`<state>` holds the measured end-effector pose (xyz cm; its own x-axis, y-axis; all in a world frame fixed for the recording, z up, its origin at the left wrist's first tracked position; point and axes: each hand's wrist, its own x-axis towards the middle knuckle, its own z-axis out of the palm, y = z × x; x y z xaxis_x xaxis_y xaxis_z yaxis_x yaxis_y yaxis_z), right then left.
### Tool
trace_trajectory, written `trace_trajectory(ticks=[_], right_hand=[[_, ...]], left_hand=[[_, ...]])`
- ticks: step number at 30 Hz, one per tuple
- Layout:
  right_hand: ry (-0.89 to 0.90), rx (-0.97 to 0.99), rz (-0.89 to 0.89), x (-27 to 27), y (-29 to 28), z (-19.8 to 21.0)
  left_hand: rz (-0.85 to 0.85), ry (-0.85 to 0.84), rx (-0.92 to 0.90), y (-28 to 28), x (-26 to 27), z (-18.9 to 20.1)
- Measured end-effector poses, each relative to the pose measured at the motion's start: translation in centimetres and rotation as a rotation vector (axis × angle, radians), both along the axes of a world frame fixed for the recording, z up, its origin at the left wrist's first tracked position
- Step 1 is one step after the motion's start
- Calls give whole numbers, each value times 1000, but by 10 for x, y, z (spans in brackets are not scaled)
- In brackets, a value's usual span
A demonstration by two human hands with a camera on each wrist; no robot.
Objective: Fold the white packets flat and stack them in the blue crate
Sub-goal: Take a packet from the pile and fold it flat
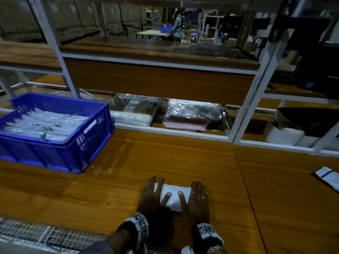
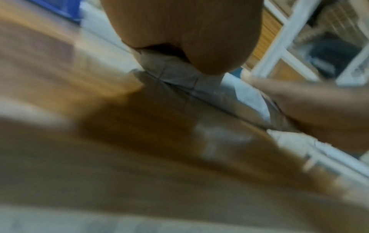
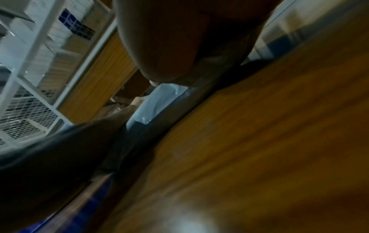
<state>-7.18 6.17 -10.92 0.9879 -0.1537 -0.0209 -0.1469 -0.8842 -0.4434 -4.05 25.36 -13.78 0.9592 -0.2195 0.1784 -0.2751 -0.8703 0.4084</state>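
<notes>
white packet [image 1: 174, 196] near bench [image 1: 183, 158] edge, under both palms | looks light, soft, slick (likely to slide); best taken by the short ends | left hand [image 1: 151, 197] and right hand [image 1: 197, 197] flat, fingers straight, pressing, nothing clasped | blue crate [image 1: 88, 143] far left, part filled

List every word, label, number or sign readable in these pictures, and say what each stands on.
None can be read.
Wristbands on the left hand and right hand: black-and-white coded squares, no letters.
Packets in the blue crate: dark marks, too small to read.
Packet at the table's right edge: a dark stripe, no legible text.
Packet under the hands: plain white.
Both wrist views: too blurred.
</notes>
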Motion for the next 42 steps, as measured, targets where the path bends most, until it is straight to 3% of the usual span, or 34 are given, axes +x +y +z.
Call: trace_trajectory(ticks=[4, 7, 12, 14, 16, 19, 22, 26, 29, 34, 40, 42], right_hand=[[12, 12, -18, 4, 3, -8], [96, -28, -9, 11, 2, -6], [-33, -172, 191, 12, 7, 11], [-89, -201, 318, 10, 17, 16], [17, -225, 421, 11, 28, 17], [147, -266, 424, 16, 33, 4], [88, -268, 456, 16, 33, -6], [104, -229, 416, 20, 32, -12], [106, -254, 410, 23, 25, 9], [123, -186, 175, 14, 1, 20], [117, -126, 136, 18, 1, 4], [132, -138, 153, 24, 3, 2]], left_hand=[[153, 190, -129, -1, 11, -21], [-29, 39, 54, 0, 9, -23], [-15, -161, 125, -11, -8, 11], [-116, -166, 107, -14, -12, 11], [-142, -134, 37, -15, -13, 9], [-114, -97, -21, -15, -7, 6], [-123, -137, 18, -19, -2, -5], [-134, -96, 42, -22, -1, -8], [-103, -50, 56, -13, 2, 0], [31, -6, 68, 1, -5, 8], [51, 78, -74, -7, -1, 2], [56, 41, -46, -9, 2, 2]])
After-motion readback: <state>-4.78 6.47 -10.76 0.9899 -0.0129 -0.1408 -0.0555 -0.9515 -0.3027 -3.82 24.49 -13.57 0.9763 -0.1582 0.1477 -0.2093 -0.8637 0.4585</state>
